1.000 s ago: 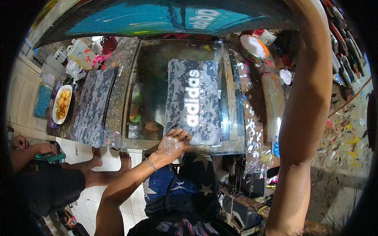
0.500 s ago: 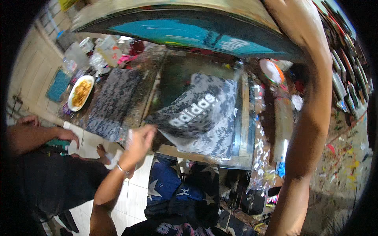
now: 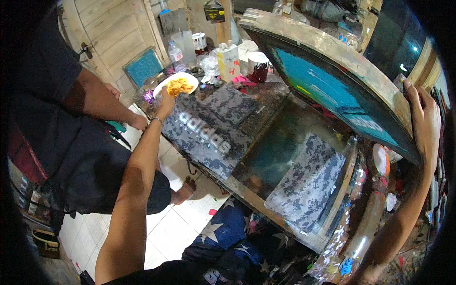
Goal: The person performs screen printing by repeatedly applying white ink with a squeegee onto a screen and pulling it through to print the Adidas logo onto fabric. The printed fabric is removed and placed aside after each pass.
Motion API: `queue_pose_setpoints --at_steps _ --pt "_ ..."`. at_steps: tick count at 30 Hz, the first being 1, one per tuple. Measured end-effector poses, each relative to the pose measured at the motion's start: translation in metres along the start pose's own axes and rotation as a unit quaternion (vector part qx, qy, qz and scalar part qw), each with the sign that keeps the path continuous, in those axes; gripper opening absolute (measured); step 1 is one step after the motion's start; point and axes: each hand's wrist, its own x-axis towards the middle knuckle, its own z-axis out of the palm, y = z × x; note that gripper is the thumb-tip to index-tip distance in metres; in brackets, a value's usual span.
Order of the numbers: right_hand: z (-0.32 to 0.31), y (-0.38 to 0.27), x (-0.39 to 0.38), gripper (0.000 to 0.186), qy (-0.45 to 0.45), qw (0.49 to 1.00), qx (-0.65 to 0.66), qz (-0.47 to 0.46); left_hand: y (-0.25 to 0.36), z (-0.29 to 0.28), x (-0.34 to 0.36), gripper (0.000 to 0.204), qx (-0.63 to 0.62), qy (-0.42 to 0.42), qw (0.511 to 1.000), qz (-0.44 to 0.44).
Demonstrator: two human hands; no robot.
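Observation:
My left hand [image 3: 166, 103] reaches to the far left, closed at the corner of a grey camouflage fabric piece [image 3: 190, 149] with white raised-looking lettering. That piece hangs slanting over the table's left part, partly covering another camouflage piece [image 3: 237, 102]. On the right, my right hand [image 3: 424, 111] grips the end of a tilted screen-printing frame [image 3: 327, 52], its wooden edge up and its teal mesh [image 3: 323, 90] showing underneath. Below the frame, a plain camouflage fabric piece [image 3: 308, 178] lies on the dark glass-like printing board [image 3: 266, 147].
A white dish of food [image 3: 193, 79] sits beside my left hand. Behind it stand a clear bottle [image 3: 175, 54], a stained tub [image 3: 258, 67] and a carton [image 3: 228, 61]. At the left stands another person [image 3: 90, 156] in dark clothes. A long tube [image 3: 365, 228] lies at the right.
The printed fabric has come off the board to the left with my left hand, baring a plain camouflage piece on the board. My view has turned left; my right hand still holds the raised frame.

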Motion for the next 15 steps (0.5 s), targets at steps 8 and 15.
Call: queue_pose_setpoints --at_steps 8,15 --pt "-0.011 -0.028 0.0 0.055 0.003 0.999 0.032 -0.012 0.237 0.011 -0.18 0.078 -0.288 -0.332 0.843 0.311" --pt "-0.041 -0.053 -0.004 0.072 -0.099 0.99 -0.004 0.096 0.291 0.051 -0.233 0.115 -0.185 -0.479 0.721 0.465"
